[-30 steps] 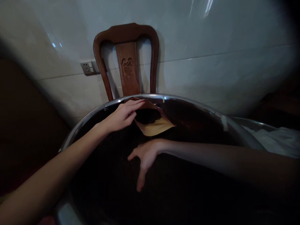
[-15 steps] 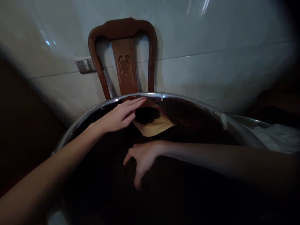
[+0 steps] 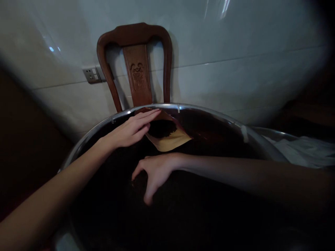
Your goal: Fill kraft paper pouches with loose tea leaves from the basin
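My left hand [image 3: 132, 129] lies with fingers stretched along the left and back edge of a bag [image 3: 171, 141], touching it. The bag has a pale yellow inside, its mouth gapes towards me, and dark loose bits show in it. Just in front of the bag, my right hand [image 3: 156, 171] is low over the dark contents [image 3: 172, 212] of a large round metal-rimmed vessel [image 3: 199, 107]. Its thumb and a curled finger are spread wide, with nothing visible between them; the other fingers are hidden. What fills the vessel is too dark to name.
Behind the rim stands a carved wooden chair [image 3: 137, 66] against a tiled wall [image 3: 222, 76]. A wall socket [image 3: 91, 75] is at its left. On the right, whitish plastic or cloth [image 3: 303, 150] lies in a second rimmed container.
My right hand has shifted slightly left and up, towards the bag. My left hand stays on the bag's edge. The whole view has drifted a little.
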A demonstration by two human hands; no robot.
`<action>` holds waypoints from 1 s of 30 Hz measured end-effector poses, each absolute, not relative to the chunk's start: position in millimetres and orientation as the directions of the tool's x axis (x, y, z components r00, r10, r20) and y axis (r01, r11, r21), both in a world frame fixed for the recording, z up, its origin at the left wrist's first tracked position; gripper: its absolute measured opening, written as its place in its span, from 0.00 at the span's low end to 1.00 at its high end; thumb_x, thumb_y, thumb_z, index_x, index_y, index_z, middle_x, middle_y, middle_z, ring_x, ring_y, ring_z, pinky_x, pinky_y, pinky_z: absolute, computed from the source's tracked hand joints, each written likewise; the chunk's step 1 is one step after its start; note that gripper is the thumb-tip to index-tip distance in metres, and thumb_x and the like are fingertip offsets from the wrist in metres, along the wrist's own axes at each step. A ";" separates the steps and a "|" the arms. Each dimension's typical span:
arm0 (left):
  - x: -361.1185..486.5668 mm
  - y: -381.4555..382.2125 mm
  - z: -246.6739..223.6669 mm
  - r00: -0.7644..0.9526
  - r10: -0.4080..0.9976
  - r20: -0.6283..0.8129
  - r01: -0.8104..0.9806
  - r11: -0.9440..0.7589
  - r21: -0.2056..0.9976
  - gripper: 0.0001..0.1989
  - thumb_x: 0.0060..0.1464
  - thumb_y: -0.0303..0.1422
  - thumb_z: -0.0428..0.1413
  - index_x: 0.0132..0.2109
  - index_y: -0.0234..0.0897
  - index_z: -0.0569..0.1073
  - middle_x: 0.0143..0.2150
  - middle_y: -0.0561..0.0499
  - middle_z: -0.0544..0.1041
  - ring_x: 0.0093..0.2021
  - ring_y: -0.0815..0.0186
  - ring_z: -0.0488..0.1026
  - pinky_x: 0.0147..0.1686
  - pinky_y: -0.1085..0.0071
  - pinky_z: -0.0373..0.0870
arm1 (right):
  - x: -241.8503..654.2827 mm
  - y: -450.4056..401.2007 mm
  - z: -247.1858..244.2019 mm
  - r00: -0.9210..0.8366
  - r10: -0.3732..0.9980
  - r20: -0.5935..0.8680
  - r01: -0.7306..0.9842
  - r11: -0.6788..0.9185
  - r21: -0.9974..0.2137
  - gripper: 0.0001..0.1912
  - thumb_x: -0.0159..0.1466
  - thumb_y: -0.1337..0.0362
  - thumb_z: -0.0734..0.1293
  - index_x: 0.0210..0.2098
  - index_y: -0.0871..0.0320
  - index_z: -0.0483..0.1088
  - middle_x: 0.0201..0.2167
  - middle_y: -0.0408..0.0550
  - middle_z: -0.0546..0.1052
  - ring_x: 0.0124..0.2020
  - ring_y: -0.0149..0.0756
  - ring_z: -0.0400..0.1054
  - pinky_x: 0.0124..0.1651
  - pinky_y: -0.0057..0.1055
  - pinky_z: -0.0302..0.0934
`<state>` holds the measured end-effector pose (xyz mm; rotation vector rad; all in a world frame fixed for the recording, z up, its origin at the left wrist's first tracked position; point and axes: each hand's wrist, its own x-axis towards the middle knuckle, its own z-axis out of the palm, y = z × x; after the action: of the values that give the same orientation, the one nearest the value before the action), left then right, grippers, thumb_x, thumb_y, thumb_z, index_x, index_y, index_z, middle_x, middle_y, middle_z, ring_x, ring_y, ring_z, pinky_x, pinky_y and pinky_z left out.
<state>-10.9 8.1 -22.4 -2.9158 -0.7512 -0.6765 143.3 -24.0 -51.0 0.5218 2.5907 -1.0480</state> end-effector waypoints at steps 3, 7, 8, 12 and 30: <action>-11.3 8.6 -23.0 0.782 0.451 0.430 0.475 -0.878 0.058 0.26 0.62 0.26 0.42 0.66 0.36 0.51 0.67 0.44 0.55 0.66 0.63 0.54 0.64 0.55 0.53 | 146.4 -27.4 -40.5 -0.910 0.227 -0.347 0.403 0.681 -0.612 0.43 0.41 0.49 0.72 0.55 0.56 0.67 0.39 0.45 0.75 0.43 0.36 0.68 0.47 0.28 0.60; -12.8 12.3 -25.5 0.786 0.441 0.433 0.463 -0.884 0.061 0.25 0.63 0.28 0.42 0.67 0.38 0.51 0.67 0.45 0.55 0.66 0.63 0.53 0.65 0.57 0.52 | 154.4 -31.4 -23.2 -0.931 0.225 -0.288 0.362 0.680 -0.638 0.42 0.43 0.46 0.71 0.55 0.55 0.67 0.40 0.45 0.75 0.43 0.36 0.68 0.47 0.29 0.60; -13.2 13.2 -26.0 0.787 0.438 0.434 0.460 -0.886 0.060 0.25 0.64 0.28 0.43 0.67 0.38 0.51 0.67 0.46 0.54 0.66 0.63 0.53 0.65 0.57 0.52 | 156.8 -32.0 -19.1 -0.931 0.237 -0.279 0.364 0.678 -0.639 0.42 0.44 0.46 0.71 0.56 0.55 0.67 0.42 0.46 0.75 0.44 0.37 0.68 0.47 0.29 0.60; -14.1 13.8 -25.6 0.791 0.433 0.433 0.449 -0.891 0.071 0.25 0.64 0.28 0.43 0.67 0.40 0.51 0.67 0.47 0.55 0.66 0.62 0.53 0.65 0.56 0.52 | 167.2 -32.9 -4.3 -0.911 0.355 -0.208 0.405 0.689 -0.601 0.43 0.42 0.47 0.73 0.57 0.50 0.66 0.53 0.47 0.70 0.52 0.42 0.65 0.52 0.33 0.59; -13.1 12.1 -25.3 0.790 0.395 0.469 0.393 -0.913 0.107 0.23 0.59 0.26 0.46 0.61 0.42 0.63 0.63 0.48 0.63 0.62 0.56 0.61 0.59 0.54 0.64 | 202.7 3.1 20.9 -0.877 0.477 0.058 0.302 0.642 -0.705 0.28 0.48 0.58 0.72 0.49 0.57 0.72 0.39 0.43 0.76 0.40 0.34 0.70 0.46 0.32 0.63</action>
<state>-13.1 12.1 -25.3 -2.9758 -0.6545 -0.7805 202.7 3.1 20.9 0.7390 3.0594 -1.2384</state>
